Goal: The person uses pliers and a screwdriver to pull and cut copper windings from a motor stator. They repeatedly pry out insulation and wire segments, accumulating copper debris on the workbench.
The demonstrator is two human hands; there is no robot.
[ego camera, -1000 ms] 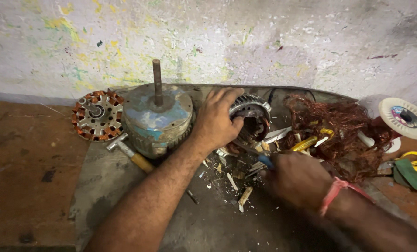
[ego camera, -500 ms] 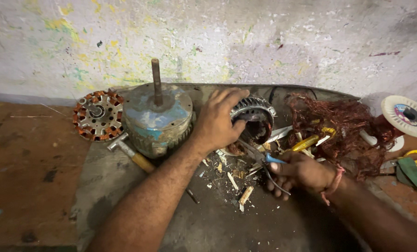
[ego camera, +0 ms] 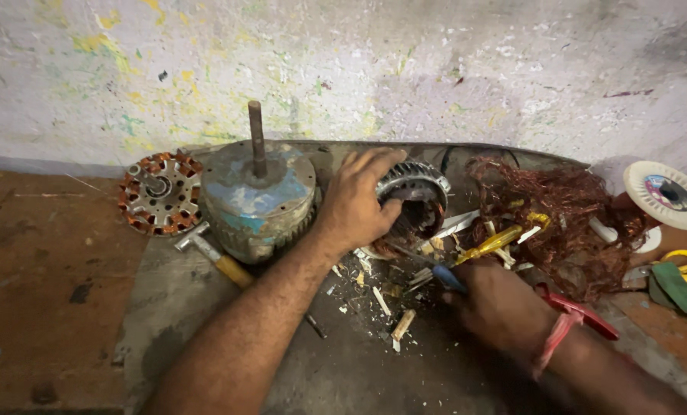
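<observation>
Gripping the round grey metal stator ring (ego camera: pixel 416 192) at centre frame, the left hand (ego camera: pixel 362 204) closes over its left rim while the right hand (ego camera: pixel 501 303), just below-right, clasps blue-handled pliers (ego camera: pixel 435 273) pointing up-left toward it.

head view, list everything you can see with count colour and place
stator: 1, grey metal, centre, under left hand
motor housing: 1, worn blue, shaft upright, left of centre
rotor disc: 1, rust-orange, far left by wall
hammer: 1, metal head, yellow handle, before housing
copper wire tangle: 1, reddish, right
screwdriver: 1, yellow, beside wire
pliers: 1, blue grip, in right hand
tape roll: 1, white, far right
left hand: on stator
right hand: gripping pliers
</observation>
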